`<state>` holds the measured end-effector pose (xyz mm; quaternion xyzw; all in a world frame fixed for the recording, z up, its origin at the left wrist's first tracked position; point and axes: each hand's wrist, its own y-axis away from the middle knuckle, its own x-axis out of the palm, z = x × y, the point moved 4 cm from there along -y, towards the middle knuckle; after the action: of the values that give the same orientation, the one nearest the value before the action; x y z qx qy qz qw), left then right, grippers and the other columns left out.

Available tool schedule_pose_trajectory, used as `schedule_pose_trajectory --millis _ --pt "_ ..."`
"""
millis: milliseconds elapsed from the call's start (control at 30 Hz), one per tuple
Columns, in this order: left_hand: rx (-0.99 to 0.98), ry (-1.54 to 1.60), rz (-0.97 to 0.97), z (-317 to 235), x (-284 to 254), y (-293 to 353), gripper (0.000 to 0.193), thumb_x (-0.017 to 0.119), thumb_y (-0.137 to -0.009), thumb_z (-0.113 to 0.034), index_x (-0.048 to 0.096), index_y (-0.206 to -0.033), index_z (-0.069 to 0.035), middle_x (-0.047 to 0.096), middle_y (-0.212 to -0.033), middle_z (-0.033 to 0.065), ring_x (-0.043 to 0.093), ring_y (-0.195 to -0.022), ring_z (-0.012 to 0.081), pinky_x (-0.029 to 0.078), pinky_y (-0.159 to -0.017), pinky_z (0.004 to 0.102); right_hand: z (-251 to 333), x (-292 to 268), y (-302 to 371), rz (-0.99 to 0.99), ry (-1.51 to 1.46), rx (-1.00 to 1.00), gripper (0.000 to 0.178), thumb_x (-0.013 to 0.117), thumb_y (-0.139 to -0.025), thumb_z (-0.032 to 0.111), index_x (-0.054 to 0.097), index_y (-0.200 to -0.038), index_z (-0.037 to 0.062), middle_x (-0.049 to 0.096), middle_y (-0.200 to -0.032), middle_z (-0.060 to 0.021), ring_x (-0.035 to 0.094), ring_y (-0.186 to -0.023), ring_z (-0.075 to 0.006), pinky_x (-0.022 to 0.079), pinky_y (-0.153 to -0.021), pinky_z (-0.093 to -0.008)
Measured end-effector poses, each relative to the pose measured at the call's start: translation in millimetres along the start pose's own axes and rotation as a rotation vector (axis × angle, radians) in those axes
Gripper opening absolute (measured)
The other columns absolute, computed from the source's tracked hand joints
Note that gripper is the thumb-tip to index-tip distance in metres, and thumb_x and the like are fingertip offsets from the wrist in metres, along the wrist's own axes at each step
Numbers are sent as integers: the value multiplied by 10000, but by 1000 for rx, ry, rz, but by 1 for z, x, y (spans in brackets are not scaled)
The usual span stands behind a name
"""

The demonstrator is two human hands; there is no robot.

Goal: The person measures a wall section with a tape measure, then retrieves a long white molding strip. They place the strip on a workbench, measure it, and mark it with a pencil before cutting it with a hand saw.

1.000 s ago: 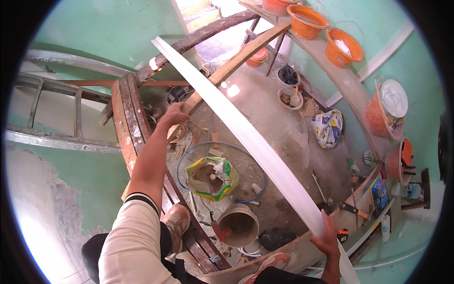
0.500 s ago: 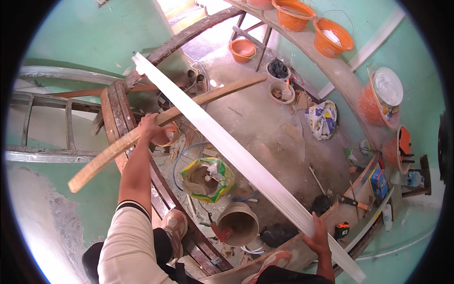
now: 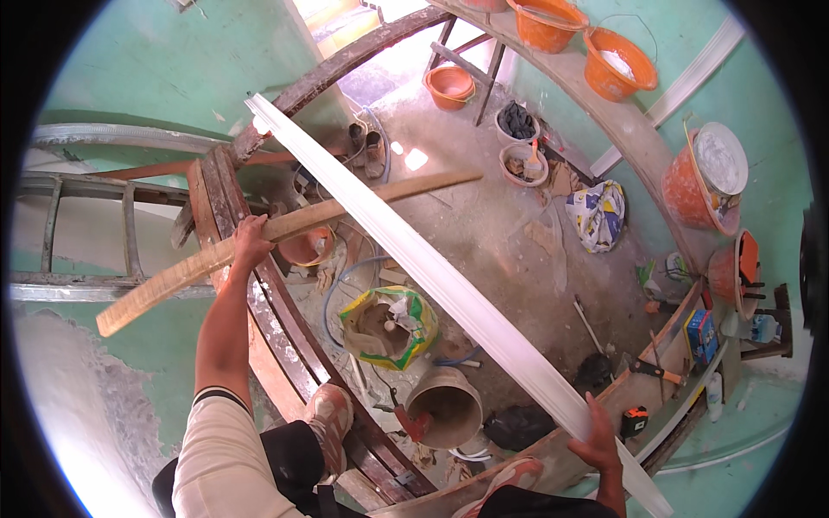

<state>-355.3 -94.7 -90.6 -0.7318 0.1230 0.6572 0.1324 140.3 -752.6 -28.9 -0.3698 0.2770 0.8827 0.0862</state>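
My left hand (image 3: 250, 243) is closed around a long wooden batten (image 3: 168, 281). The batten reaches from the left wall side to the middle of the view and passes beneath a long white ribbed moulding strip (image 3: 423, 278). That strip runs diagonally from the upper left to the lower right. Near its lower right end my right hand (image 3: 598, 442) grips the edge, with part of the fingers hidden. My feet are on raised planks, one shoe on the dark plank (image 3: 380, 445) at left and the other by the front plank.
Far below on the floor are an open green-yellow sack (image 3: 423, 345), a bucket (image 3: 445, 406) and hoses. A tape measure (image 3: 634, 421) and a handsaw (image 3: 658, 371) lie on the right plank. Orange buckets (image 3: 618, 65) stand along the far plank. A ladder (image 3: 134, 233) is at left.
My left hand has moved a little left and down, sliding the wooden batten leftward and flatter. The moulding and my right hand stay nearly in place while the view shifts slightly.
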Motion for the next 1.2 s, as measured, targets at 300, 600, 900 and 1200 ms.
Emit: schedule_pose_trajectory --millis 300,600,900,1200 --pt "-113 391 -126 -17 9 -26 669 852 -640 -132 658 -1275 -45 642 -1221 163 614 -1155 335 475 -1008 397 58 -89 13 67 22 61 1004 758 -601 112 340 -1503 -32 466 -1464 -241 466 -1355 -383 363 -1129 -420" --pt "-171 727 -157 -74 28 -49 641 852 -696 -116 638 -1289 -1 629 -1237 204 630 -1140 323 478 -999 371 105 -137 17 -34 134 41 1019 732 -601 117 312 -1519 -20 493 -1377 -248 486 -1271 -423 380 -1098 -452" --pt "-101 571 -203 -88 54 -82 649 838 -689 -131 640 -1298 -28 621 -1283 136 602 -1167 342 469 -1013 396 68 -92 13 -116 127 99 1008 721 -569 114 355 -1499 -18 502 -1352 -230 484 -1276 -408 364 -1115 -431" --pt "-76 429 -221 -131 56 -88 663 808 -726 -150 607 -1356 -104 567 -1332 98 516 -1215 336 396 -1039 471 34 -2 19 -133 34 134 968 728 -594 136 365 -1474 -34 508 -1263 -232 507 -1178 -426 399 -1039 -478"
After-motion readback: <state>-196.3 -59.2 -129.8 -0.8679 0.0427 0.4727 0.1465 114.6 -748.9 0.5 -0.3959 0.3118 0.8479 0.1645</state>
